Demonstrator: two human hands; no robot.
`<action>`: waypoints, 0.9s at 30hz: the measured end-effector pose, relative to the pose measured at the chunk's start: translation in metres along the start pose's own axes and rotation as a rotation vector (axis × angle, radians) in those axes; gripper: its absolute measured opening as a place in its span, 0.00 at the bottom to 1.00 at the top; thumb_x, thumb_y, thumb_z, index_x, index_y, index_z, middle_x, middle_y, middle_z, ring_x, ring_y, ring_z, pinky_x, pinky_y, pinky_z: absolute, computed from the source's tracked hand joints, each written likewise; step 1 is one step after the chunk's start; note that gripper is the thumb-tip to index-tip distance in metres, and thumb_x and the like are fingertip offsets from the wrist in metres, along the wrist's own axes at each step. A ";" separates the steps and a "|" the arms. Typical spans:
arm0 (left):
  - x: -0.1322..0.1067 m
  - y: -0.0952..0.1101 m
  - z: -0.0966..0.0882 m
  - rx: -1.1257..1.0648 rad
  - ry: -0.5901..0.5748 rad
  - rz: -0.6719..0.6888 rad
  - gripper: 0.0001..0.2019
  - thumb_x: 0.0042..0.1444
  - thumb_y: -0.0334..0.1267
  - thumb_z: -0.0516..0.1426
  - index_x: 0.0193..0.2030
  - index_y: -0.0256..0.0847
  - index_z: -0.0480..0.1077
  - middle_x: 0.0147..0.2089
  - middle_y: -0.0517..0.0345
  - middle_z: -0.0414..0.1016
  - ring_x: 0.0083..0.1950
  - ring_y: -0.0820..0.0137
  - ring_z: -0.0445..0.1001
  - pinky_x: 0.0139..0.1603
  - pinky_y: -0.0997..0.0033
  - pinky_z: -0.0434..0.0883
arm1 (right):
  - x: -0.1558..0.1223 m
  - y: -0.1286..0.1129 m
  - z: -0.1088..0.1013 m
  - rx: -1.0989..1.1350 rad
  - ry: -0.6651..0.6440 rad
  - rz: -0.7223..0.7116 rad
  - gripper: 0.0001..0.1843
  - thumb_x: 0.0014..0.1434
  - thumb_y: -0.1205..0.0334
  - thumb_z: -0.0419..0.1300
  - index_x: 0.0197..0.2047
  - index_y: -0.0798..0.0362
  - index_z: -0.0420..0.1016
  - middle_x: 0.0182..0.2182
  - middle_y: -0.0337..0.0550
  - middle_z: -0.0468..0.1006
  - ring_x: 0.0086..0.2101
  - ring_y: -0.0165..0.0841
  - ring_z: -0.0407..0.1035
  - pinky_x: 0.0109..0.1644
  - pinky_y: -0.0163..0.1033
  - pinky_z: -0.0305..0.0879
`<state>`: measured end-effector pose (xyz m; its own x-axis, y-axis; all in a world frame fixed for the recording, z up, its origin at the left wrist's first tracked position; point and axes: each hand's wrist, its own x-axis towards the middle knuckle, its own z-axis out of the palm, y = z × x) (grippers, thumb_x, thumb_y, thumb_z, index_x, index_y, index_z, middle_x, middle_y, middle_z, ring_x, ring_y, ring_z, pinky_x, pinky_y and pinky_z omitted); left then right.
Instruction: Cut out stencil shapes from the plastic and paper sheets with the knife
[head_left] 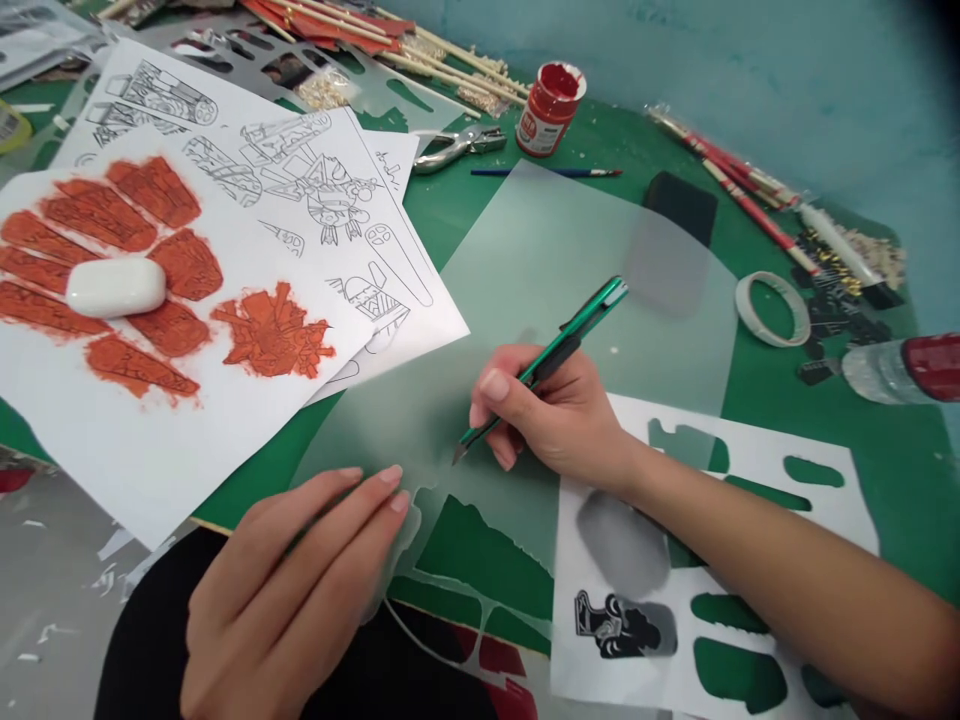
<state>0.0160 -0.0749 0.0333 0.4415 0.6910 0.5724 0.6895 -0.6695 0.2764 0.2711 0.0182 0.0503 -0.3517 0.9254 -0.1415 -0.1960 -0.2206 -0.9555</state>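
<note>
Pinched in the fingers of my right hand (544,410) is a green and black craft knife (574,328), slanting down with its dark pointed tip close to a translucent plastic sheet (390,400). My left hand (300,590) lies with its fingers stretched out over the near left part of that sheet. Just right of the left fingertips, a jagged opening in the sheet lets the green table (480,545) show through. A white paper with cut-out holes (607,690) lies under my right forearm, bearing a black printed figure (626,625).
Line-drawing papers (427,300) and a sheet with orange-red painted shapes (285,430), holding a white oval case (116,287), lie left. Behind are a hole punch (457,148), brush (547,173) and red paint jar (551,110). A tape roll (772,309) and bottle (900,370) are right.
</note>
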 end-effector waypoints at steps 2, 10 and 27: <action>0.005 -0.002 0.004 0.050 0.130 -0.053 0.12 0.68 0.22 0.71 0.52 0.42 0.82 0.44 0.56 0.90 0.47 0.63 0.86 0.52 0.60 0.82 | 0.000 0.000 0.000 -0.013 0.000 0.009 0.29 0.64 0.39 0.83 0.29 0.53 0.80 0.17 0.31 0.72 0.17 0.24 0.67 0.20 0.29 0.60; 0.007 -0.001 0.009 0.064 0.106 -0.303 0.11 0.69 0.31 0.72 0.42 0.45 0.75 0.27 0.69 0.72 0.26 0.74 0.69 0.30 0.70 0.67 | 0.002 0.004 -0.002 -0.026 -0.032 -0.014 0.30 0.67 0.35 0.79 0.31 0.52 0.79 0.16 0.30 0.71 0.17 0.23 0.65 0.23 0.29 0.62; 0.014 0.001 -0.017 -0.232 -0.154 -0.502 0.23 0.85 0.40 0.50 0.44 0.48 0.87 0.29 0.67 0.75 0.30 0.75 0.76 0.34 0.75 0.74 | 0.007 0.001 -0.003 -0.138 -0.125 0.008 0.33 0.76 0.28 0.67 0.41 0.52 0.80 0.22 0.32 0.76 0.23 0.24 0.67 0.27 0.30 0.62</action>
<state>0.0127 -0.0704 0.0545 0.1831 0.9596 0.2135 0.6996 -0.2798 0.6575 0.2713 0.0252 0.0479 -0.4656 0.8763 -0.1241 -0.0683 -0.1754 -0.9821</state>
